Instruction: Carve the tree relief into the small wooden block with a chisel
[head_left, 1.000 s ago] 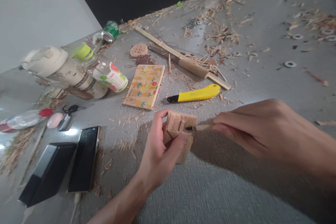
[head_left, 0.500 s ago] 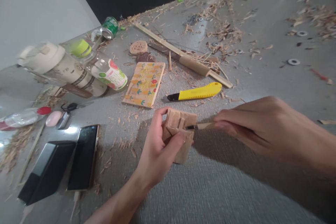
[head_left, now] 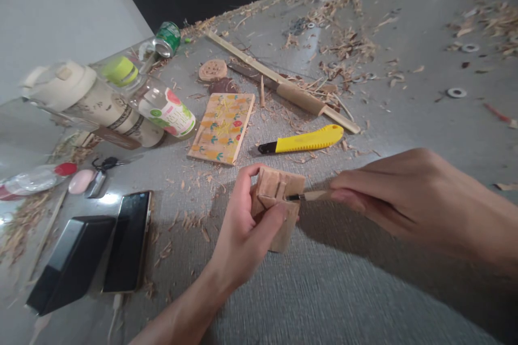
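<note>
Label text on bottle point(head_left: 167, 113) is blurred; left hand point(head_left: 242, 238) grips wood block point(head_left: 280, 190).

Just bare hands and forearms point(head_left: 178, 312) here
Left hand point(head_left: 243, 237) and right hand point(head_left: 396, 194) uncovered, skin showing right to the frame edge.

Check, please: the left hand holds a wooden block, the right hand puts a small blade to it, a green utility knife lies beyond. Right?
No: the head view shows a yellow utility knife, not green. The left hand does hold the wooden block, and the right hand puts the small blade to it.
</note>
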Tool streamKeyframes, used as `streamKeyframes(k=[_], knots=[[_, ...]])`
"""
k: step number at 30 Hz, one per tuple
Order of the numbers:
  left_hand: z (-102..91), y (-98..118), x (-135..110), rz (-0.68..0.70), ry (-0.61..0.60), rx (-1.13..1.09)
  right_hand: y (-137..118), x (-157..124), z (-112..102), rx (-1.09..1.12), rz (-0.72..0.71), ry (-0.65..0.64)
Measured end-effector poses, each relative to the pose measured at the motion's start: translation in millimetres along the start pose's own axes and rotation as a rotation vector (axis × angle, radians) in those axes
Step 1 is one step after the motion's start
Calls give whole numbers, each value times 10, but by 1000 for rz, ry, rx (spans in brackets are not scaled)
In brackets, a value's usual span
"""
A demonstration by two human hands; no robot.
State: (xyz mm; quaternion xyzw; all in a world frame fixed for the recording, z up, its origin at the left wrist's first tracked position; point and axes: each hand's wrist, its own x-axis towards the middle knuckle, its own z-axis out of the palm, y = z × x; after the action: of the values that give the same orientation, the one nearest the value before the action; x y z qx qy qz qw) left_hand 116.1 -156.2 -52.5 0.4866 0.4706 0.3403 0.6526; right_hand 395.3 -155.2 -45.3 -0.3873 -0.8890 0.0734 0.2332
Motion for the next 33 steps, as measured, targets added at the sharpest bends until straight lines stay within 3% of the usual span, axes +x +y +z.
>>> streamKeyframes(k=[15, 20, 33], knots=[[17, 6, -31, -1, 70, 35, -289, 36, -55, -197, -48, 53], [0, -43, -44, 22, 127, 133, -347, 5, -24, -267, -63, 15], [-8, -74, -60, 25, 115, 104, -355, -3, -40, -269, -90, -51]])
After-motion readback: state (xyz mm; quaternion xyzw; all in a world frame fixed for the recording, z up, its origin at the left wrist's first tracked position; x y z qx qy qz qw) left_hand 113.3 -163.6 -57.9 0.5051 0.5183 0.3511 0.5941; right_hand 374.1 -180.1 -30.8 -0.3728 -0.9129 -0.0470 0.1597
